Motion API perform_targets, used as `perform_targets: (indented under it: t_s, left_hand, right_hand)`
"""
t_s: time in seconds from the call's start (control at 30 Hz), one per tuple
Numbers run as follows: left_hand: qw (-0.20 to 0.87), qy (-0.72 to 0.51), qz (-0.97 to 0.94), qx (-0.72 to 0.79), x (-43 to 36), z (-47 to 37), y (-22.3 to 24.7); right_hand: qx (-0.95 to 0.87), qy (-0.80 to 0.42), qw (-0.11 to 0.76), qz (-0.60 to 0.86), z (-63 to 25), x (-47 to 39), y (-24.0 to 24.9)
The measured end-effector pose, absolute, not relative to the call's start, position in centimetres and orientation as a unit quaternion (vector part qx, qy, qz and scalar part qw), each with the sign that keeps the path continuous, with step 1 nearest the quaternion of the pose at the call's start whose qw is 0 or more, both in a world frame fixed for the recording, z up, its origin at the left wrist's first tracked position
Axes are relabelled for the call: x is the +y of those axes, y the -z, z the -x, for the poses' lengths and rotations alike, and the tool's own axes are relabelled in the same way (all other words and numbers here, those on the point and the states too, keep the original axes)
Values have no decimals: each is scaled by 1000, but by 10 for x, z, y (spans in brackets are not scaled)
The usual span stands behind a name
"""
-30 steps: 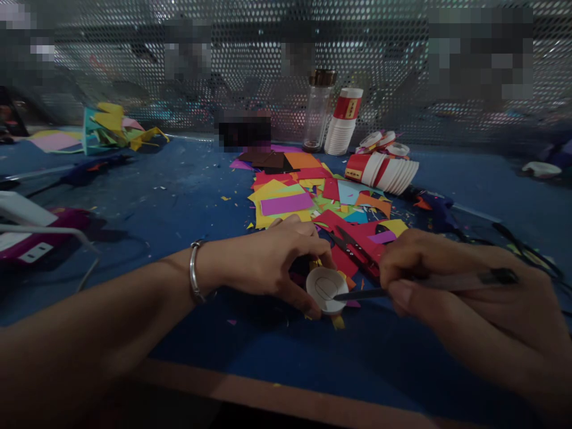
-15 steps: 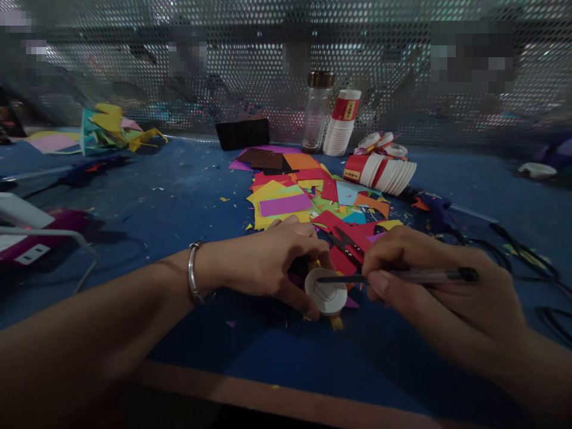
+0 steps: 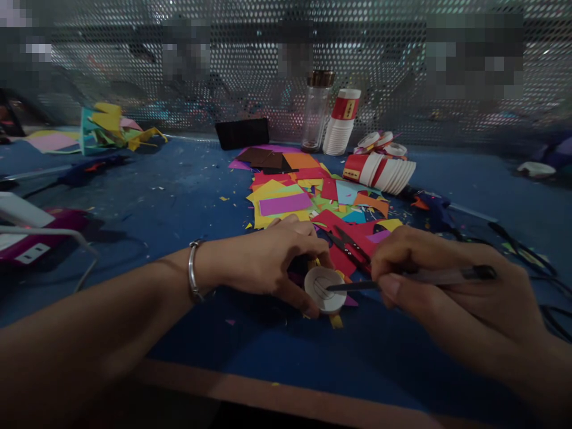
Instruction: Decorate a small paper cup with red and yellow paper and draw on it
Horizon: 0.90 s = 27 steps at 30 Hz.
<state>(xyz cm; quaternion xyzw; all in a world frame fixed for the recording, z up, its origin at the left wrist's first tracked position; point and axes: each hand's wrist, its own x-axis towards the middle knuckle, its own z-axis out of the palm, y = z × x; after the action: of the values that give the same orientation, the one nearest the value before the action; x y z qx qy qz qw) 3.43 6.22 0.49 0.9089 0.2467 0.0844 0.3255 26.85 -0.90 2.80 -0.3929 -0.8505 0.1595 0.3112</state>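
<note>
My left hand [image 3: 286,259], with a silver bracelet at the wrist, is closed on a small round white piece that looks like the base of a paper cup [image 3: 319,301]. Curved dark lines are drawn on its upward face. My right hand [image 3: 442,292] pinches a pen [image 3: 451,276] that points left, its tip over the white disc; whether it touches cannot be made out. Small thread snips [image 3: 351,247] lie on red paper [image 3: 339,262] just beyond the hands. Coloured scraps show under and around the cup base.
Coloured paper sheets [image 3: 286,205] spread across the blue table [image 3: 179,179]. Behind them are a phone [image 3: 242,134], a glass bottle [image 3: 313,116], stacked paper cups [image 3: 340,128] and a tipped stack [image 3: 379,173]. Glue guns [image 3: 433,208] with cables lie right and left; a power strip [image 3: 40,244] sits at left.
My right hand and the pen have shifted a little to the right, and the pen tip has moved from the disc's middle toward its right side. My left hand stays in place.
</note>
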Motion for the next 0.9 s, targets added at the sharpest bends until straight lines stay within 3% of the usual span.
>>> perform_targets:
  t_s: [0.9]
  left_hand:
    - [312,-76,-914,249,62,-37,-7]
  right_hand:
    - [-832,-147,322,427,-264,-9,-25]
